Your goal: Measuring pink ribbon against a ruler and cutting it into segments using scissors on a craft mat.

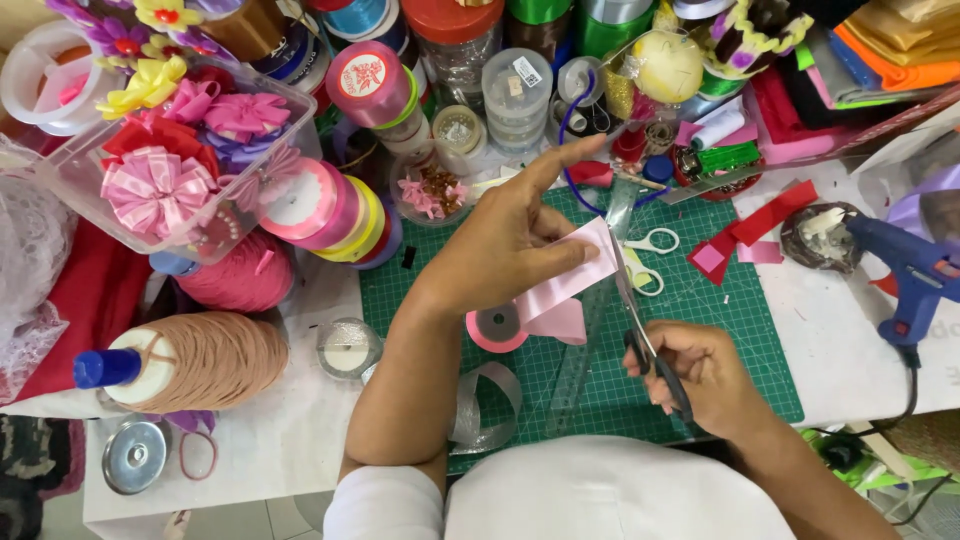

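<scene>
My left hand (510, 235) pinches a strip of pale pink satin ribbon (572, 277) above a green cutting mat (720, 330), index finger stretched out. The ribbon trails down to a small pink spool (497, 328) lying on the mat. My right hand (700, 375) grips black-handled scissors (633, 300), whose blades reach up to the ribbon's right end beside my left fingers. A clear ruler (585, 365) lies on the mat under the scissors.
A blue glue gun (915, 270) rests at the right. White small scissors (648, 255) and red ribbon scraps (750, 232) lie on the mat. Ribbon rolls (335, 210), a clear box of bows (170, 165), yarn cones (200, 362) and jars (515, 95) crowd the left and back.
</scene>
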